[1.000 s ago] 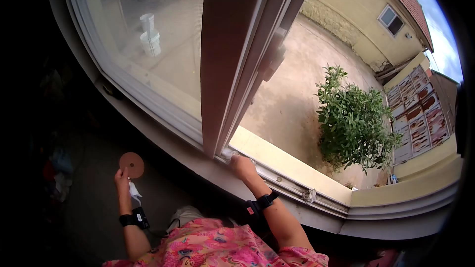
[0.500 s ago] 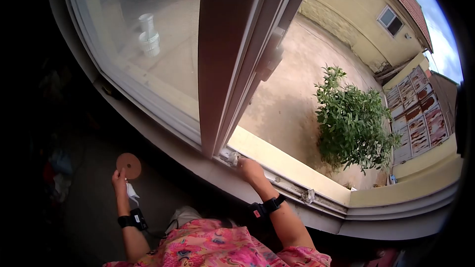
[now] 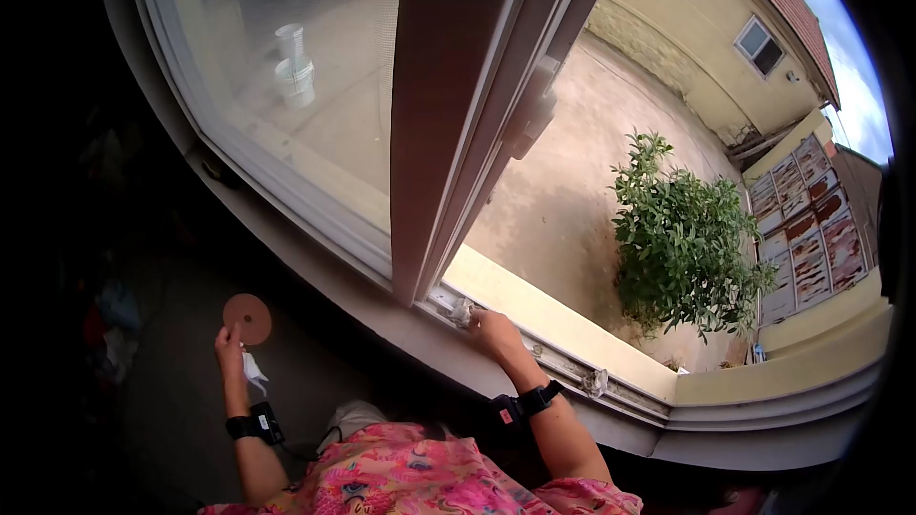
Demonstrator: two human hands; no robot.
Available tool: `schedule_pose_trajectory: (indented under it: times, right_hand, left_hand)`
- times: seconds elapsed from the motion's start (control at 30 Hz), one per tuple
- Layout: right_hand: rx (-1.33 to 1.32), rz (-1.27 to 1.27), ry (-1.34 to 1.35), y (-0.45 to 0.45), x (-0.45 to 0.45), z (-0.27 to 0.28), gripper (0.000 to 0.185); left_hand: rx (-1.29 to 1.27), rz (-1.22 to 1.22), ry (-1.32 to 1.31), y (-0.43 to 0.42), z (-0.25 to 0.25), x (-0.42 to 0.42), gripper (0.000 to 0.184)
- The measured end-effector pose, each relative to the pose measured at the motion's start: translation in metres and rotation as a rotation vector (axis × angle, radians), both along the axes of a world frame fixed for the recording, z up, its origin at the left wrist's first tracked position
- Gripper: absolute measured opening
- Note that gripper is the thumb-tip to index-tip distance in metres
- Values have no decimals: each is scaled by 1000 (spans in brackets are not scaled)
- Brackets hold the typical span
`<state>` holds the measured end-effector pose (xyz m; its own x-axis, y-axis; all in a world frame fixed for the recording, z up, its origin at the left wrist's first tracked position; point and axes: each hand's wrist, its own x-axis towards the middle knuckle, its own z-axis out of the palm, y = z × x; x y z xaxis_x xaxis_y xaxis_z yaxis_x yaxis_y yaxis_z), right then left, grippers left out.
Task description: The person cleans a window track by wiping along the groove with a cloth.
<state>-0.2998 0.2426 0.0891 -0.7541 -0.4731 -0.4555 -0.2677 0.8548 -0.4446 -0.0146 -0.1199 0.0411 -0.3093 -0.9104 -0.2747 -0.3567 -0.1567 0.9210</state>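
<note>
My left hand (image 3: 229, 351) is closed on the edge of a round pinkish-brown disc (image 3: 250, 317) with a small dark hole in its middle. Just below those fingers hangs a white piece of paper or cloth (image 3: 253, 372). On the window track (image 3: 553, 362), my right hand (image 3: 494, 332) is closed, its fingertips on a crumpled whitish wad (image 3: 462, 312) near the foot of the sash frame. Farther right along the track sits a second crumpled wad (image 3: 595, 382). Both wrists wear black straps with small devices.
The sash frame (image 3: 448, 133) stands upright beside my right hand, with a screened pane to its left. The sill (image 3: 334, 296) runs across in front of me. Outside are a leafy bush (image 3: 682, 229), white buckets (image 3: 296, 76) and a rusty gate (image 3: 811, 210).
My right hand has shifted slightly right along the track, and the wad at its fingertips has moved the same way. The whole view has shifted slightly. My left hand keeps its hold.
</note>
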Motion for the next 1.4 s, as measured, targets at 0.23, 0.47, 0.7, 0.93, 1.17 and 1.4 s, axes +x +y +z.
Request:
schedule_pose_trajectory:
  times: [0.23,0.47,0.7,0.93,1.17,1.4]
  right_hand:
    - [-59,4,136,-42,8,-23,21]
    - [73,-13,107,-2,10,-6,19]
    - [-12,8,198,-44,18,-19,18]
    - [89,32,53,14,4,-7,18]
    - [-99,9,118,-40,4,-26,18]
    - [29,126,-82,9,-10,1,16]
  left_hand:
    - [13,44,17,3,-1,-2,19]
    - [42,-5,42,-1,-3,3,20]
    - [47,28,49,3,4,-6,18]
    - [37,-12,59,4,7,-7,18]
    - [28,-13,65,1,5,-10,16]
    - [46,-16,80,3,9,-8,16]
